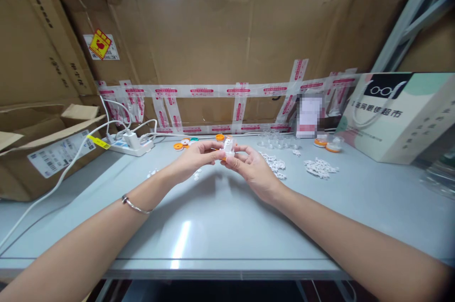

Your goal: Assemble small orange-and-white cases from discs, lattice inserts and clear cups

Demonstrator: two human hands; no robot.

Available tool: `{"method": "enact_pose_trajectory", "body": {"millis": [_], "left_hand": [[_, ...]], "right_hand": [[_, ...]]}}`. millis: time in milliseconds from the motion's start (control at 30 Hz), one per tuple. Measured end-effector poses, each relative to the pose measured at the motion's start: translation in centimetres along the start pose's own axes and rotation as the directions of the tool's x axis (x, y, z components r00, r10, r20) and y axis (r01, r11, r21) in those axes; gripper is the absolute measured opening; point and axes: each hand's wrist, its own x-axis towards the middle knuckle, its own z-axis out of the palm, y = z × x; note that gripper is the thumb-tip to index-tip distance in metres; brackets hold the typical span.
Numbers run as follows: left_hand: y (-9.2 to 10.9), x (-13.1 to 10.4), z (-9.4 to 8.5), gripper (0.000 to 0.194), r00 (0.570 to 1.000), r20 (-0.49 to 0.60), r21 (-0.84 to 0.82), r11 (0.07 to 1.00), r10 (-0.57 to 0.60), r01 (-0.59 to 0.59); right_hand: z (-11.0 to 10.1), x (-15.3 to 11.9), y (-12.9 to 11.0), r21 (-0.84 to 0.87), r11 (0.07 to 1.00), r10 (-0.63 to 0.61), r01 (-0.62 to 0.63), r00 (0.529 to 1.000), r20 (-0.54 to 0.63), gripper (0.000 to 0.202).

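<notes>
Spanning the rear of the work area, a cardboard panel [199, 32], banded with printed tape, closes off the space behind the pale surface [220, 240]. An open carton [21, 174] occupies the left end; a paper bag [398, 126] with a glasses print stands at the right. A power strip [132, 148] sits beside the carton, and a white cable [57, 182] crosses in front of the carton's face. The left hand [194, 160] and right hand [256, 171] meet near mid-surface, fingertips closed on opposite sides of one small white-and-orange assembly [229, 147], held in front of the rear row of parts. An upright item [309, 117], blurred beyond reading, stands against the panel. One heap of white parts [321, 168] lies clear of the right hand; a second heap [276, 164] is partly hidden by it. Clear cups [277, 140] are grouped behind. Orange-based containers [334, 144] stand near the bag. Coloured caps [178, 147] lie beyond the left hand; small white discs [196, 175] lie just beside it.
</notes>
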Motion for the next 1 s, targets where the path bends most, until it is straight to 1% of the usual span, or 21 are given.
{"method": "enact_pose_trajectory", "body": {"millis": [67, 133, 267, 367, 467, 567, 767, 900, 1000], "left_hand": [[0.1, -0.1, 0.1, 0.025, 0.999, 0.029, -0.026, 0.999, -0.02, 0.021], [0.2, -0.2, 0.3, 0.023, 0.999, 0.033, -0.103, 0.994, -0.03, 0.034], [0.3, -0.2, 1.1, 0.026, 1.0, -0.001, -0.286, 0.958, 0.01, -0.01], [0.6, -0.3, 1.7, 0.025, 0.998, 0.009, -0.328, 0.943, 0.066, -0.059], [1.1, -0.5, 1.9, 0.022, 0.993, 0.031, -0.369, 0.925, 0.112, -0.093], [1.5, -0.7, 1.8, 0.02, 0.989, 0.049, -0.38, 0.918, 0.143, -0.114], [2.0, -1.1, 1.8, 0.021, 0.982, 0.063, -0.32, 0.936, 0.178, -0.149], [2.1, -1.3, 1.8, 0.02, 0.98, 0.076, -0.297, 0.942, 0.186, -0.155], [2.0, -1.4, 1.9, 0.024, 0.981, 0.08, -0.297, 0.944, 0.176, -0.145]], "right_hand": [[0.1, -0.1, -0.2, -0.05, 0.999, -0.014, 0.013, 1.0, -0.011, 0.049], [0.2, -0.2, -0.4, -0.026, 0.999, -0.028, 0.027, 0.999, -0.019, 0.05], [0.8, -0.4, -0.7, 0.15, 0.988, -0.038, 0.038, 0.999, -0.002, 0.047], [1.4, -0.6, -0.9, 0.263, 0.964, -0.031, 0.029, 1.0, 0.002, 0.042], [1.9, -1.0, -1.2, 0.328, 0.945, -0.001, -0.007, 1.0, 0.025, 0.039], [2.1, -1.3, -1.5, 0.361, 0.932, 0.006, -0.031, 0.997, 0.071, 0.038], [2.2, -1.9, -1.8, 0.366, 0.93, -0.028, -0.031, 0.988, 0.154, 0.036], [2.2, -2.2, -2.0, 0.383, 0.923, -0.021, -0.043, 0.987, 0.161, 0.036], [2.2, -2.3, -1.9, 0.392, 0.918, -0.009, -0.055, 0.987, 0.161, 0.034]]}}
